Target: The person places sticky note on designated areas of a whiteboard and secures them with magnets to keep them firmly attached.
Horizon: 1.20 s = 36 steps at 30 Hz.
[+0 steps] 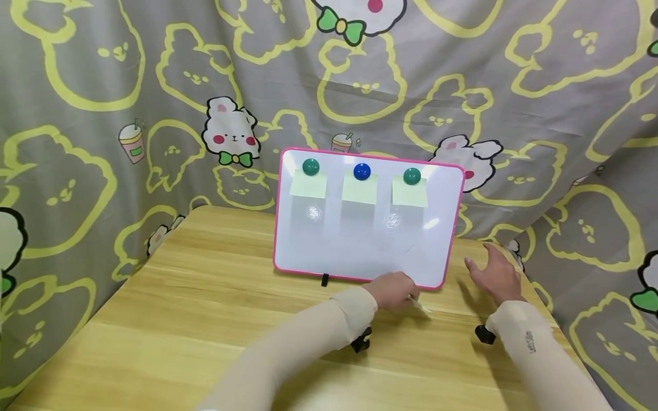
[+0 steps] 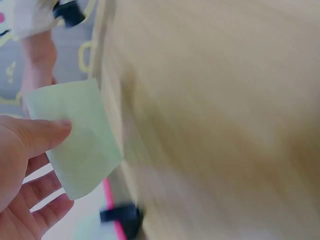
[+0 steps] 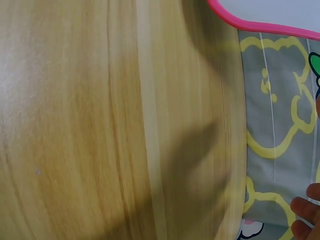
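Near the whiteboard's [image 1: 367, 220] lower edge, left hand [image 1: 396, 290] pinches a green note [image 2: 75, 137]; right hand [image 1: 492, 274] hovers empty, fingers spread.

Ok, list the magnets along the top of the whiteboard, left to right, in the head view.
green magnet → blue magnet → second green magnet, each pinning a pale green note to the whiteboard.
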Available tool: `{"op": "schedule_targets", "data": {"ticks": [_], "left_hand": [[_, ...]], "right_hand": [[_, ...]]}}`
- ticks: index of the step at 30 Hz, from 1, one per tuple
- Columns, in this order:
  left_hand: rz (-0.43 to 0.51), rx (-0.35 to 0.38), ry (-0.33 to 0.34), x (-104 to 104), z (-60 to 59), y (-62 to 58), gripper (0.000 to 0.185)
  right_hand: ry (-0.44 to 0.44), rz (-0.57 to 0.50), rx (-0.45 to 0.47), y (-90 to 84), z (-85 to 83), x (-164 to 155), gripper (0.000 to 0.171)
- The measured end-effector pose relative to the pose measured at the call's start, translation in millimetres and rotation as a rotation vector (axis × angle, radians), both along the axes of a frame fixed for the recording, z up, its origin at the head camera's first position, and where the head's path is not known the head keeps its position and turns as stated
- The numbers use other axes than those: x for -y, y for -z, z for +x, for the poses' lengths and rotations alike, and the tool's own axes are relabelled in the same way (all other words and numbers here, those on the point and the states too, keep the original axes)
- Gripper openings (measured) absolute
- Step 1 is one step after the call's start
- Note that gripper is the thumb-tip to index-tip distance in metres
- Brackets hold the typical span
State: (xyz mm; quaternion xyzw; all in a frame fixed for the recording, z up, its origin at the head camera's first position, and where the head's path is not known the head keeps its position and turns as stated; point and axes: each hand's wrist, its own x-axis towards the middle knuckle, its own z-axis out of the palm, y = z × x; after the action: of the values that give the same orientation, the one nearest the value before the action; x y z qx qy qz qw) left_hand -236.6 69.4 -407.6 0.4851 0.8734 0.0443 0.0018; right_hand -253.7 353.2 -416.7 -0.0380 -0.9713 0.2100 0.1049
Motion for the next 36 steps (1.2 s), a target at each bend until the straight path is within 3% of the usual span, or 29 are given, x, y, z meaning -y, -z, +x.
{"op": "schedule_targets", "data": {"ticks": [8,15,20,24,31,34,36], "left_hand": [[0.208,-0.115,-0.013,56,4.6,-17.6,0.013],[0.411,-0.123,-0.130,111,12.6,-17.9,0.004],[0.603,-0.144,-0.247,154,18.0,-15.7,0.009],[0.734,-0.150,-0.303,182,22.2,-13.8,0.016],[0.742,-0.195,-0.239,216,25.7,-8.7,0.019],[0.748,-0.166,-0.266,225,27.4,-8.2,0.019],[0.749,-0.113,-0.315,229,28.9,-10.4,0.021]], "right_hand": [[-0.026,-0.006,-0.022,0.7,1.9,1,0.080],[-0.046,-0.011,-0.039,-0.1,7.5,7,0.077],[-0.063,-0.016,-0.095,-4.6,10.5,16,0.074],[-0.072,-0.066,-0.214,-8.6,16.3,26,0.064],[-0.082,-0.259,-0.541,-9.3,27.2,63,0.041],[-0.143,-0.294,-0.640,-5.8,29.3,84,0.037],[-0.209,-0.297,-0.659,-3.2,30.1,98,0.036]]}}
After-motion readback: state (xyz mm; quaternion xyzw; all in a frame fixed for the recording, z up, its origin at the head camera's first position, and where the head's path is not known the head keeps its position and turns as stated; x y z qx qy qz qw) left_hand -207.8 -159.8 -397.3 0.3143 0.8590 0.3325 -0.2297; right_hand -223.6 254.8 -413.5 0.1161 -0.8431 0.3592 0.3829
